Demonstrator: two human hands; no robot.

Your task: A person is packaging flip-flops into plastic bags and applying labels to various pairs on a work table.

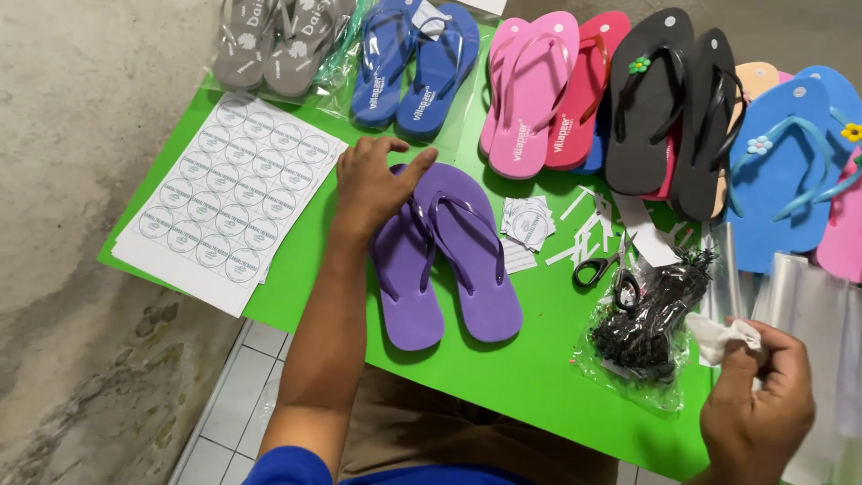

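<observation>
While the left hand (373,184) rests on the toe end of the purple flip-flops (449,256), its fingers spread loosely and pressing down rather than gripping, the right hand (754,395) is closed around a crumpled bit of white paper or plastic (723,337) well to the right of that pair. The purple pair lies sole-down near the middle of the green desk (539,359), one sandal overlapping the other. Left of the pair lies a sheet of round stickers (229,202); just right of it are small paper tags (527,220), scissors (602,268) and a clear bag of black fasteners (651,319) (the contents are too small to tell for certain). Beyond the pair, along the far edge, lie grey bagged flip-flops (278,40), blue ones (413,58), pink ones (530,90) and black ones (673,108). Clear plastic bags (808,305) lie farthest right of the pair. My judgement is that the purple pair is being squared up for tagging or bagging; doing that would call for aligning both soles evenly and freeing the right hand of what it holds.
</observation>
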